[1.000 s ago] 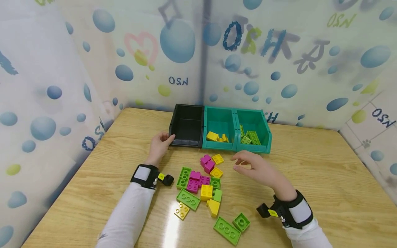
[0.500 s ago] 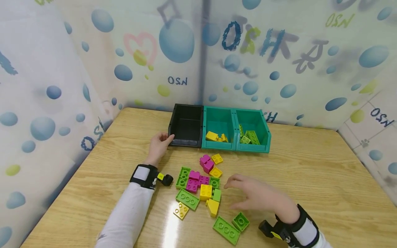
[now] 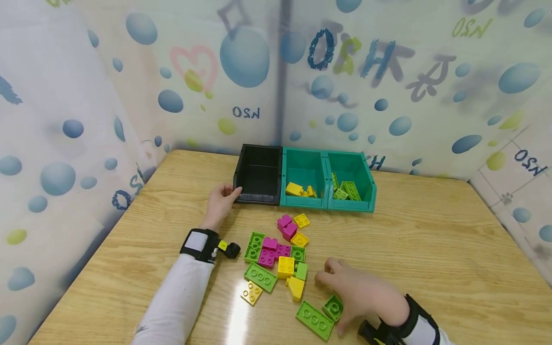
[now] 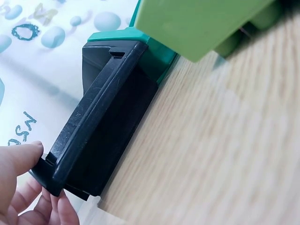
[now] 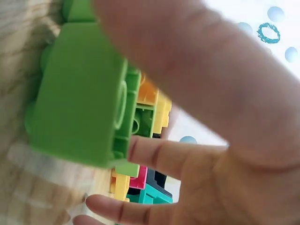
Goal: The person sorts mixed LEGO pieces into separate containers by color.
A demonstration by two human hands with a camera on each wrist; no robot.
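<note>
My left hand (image 3: 220, 206) pinches the front left corner of a black bin (image 3: 260, 177); the left wrist view shows its thumb on the rim (image 4: 86, 115) and its fingers below. At the front right, my right hand (image 3: 364, 297) is spread around a small square green toy brick (image 3: 333, 308), which lies studs down. In the right wrist view the thumb passes over one side of that green brick (image 5: 77, 93) and the forefinger lies by the other side; whether they touch it is unclear. A longer green brick (image 3: 315, 320) lies beside it.
Two teal bins stand right of the black one: one with yellow bricks (image 3: 294, 189), one with green bricks (image 3: 350, 190). Mid-table, magenta bricks (image 3: 267, 257), yellow bricks (image 3: 286, 267) and green bricks (image 3: 260, 277) lie close together. A patterned backdrop (image 3: 207, 129) rises behind the table.
My right hand has moved from near the teal bins toward the front of the table, down to the small green brick. The left hand stays at the black bin's corner.
</note>
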